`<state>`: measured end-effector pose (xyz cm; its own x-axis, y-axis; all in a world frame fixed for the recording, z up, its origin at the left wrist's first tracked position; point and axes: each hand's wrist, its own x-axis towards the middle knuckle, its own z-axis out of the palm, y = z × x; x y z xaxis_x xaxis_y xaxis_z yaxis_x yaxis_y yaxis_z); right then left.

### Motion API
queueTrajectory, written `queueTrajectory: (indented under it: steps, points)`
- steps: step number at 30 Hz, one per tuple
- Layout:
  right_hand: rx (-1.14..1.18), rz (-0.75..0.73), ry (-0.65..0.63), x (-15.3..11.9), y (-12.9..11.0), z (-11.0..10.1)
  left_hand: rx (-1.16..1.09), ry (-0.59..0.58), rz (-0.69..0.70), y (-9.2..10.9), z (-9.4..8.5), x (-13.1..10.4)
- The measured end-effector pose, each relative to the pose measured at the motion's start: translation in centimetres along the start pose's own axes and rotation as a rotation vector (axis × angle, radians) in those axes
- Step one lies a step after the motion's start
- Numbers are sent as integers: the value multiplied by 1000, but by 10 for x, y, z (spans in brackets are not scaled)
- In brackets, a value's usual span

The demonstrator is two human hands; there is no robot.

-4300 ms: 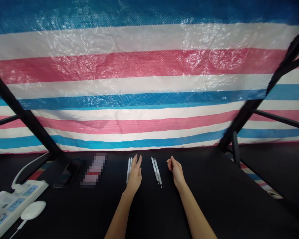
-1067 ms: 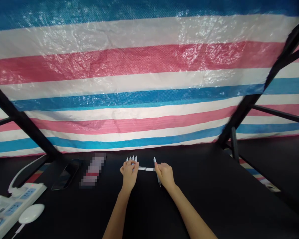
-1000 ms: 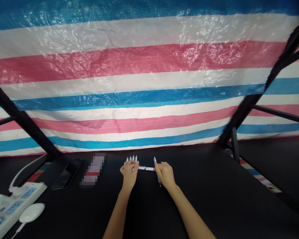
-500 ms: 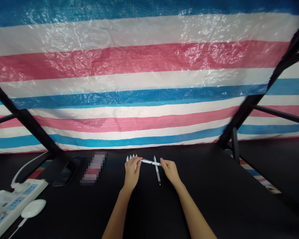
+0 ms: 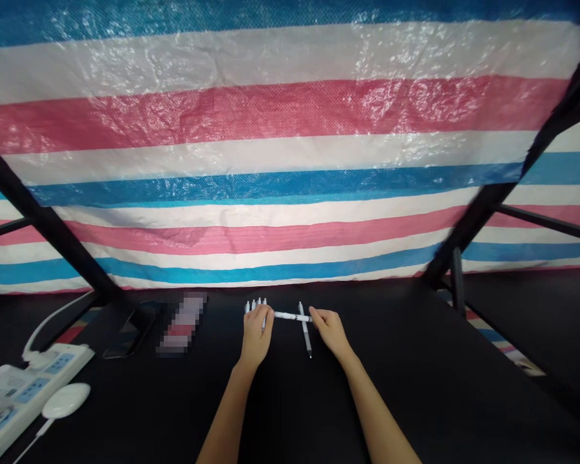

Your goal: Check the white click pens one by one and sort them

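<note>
A white pen (image 5: 290,316) is held level between my two hands. Its left end is pinched by my left hand (image 5: 258,332), and the fingers of my right hand (image 5: 329,327) close on its right end. Beneath it a second pen (image 5: 305,332), white with a grey grip, lies on the black table with its tip toward me, crossed by the held pen. Several white pens (image 5: 254,303) stand side by side just beyond my left hand, which hides most of their length.
On the left of the black table (image 5: 299,412) lie a dark phone (image 5: 131,330) and a blurred-out flat item (image 5: 183,324). A white power strip (image 5: 33,386) and a white round charger (image 5: 66,400) are at the lower left. Black frame bars (image 5: 468,225) flank a striped sheet (image 5: 280,154).
The held pen has turned slightly about its length and looks more level. Both hands stay almost in place; the view has shifted slightly.
</note>
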<state>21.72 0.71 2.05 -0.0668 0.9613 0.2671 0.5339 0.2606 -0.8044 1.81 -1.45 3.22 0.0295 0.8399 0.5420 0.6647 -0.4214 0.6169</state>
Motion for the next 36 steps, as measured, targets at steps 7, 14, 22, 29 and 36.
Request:
queueTrajectory:
  steps: [7, 14, 22, 29, 36]
  points:
    - [-10, -12, 9, -1, -2, -1, -5, -1, -4, 0, -1, 1]
    - [14, -5, 24, 0, -4, -2, -19, 21, -64, 0, 0, -2]
    - [78, 19, 22, 0, -6, -5, -82, 7, -17, -2, 2, -1]
    - [340, 7, -35, 2, -4, -4, -205, 99, -115, -2, 3, -1]
    - [557, 55, -70, 3, -2, -2, -298, 208, -204, -2, 2, 3]
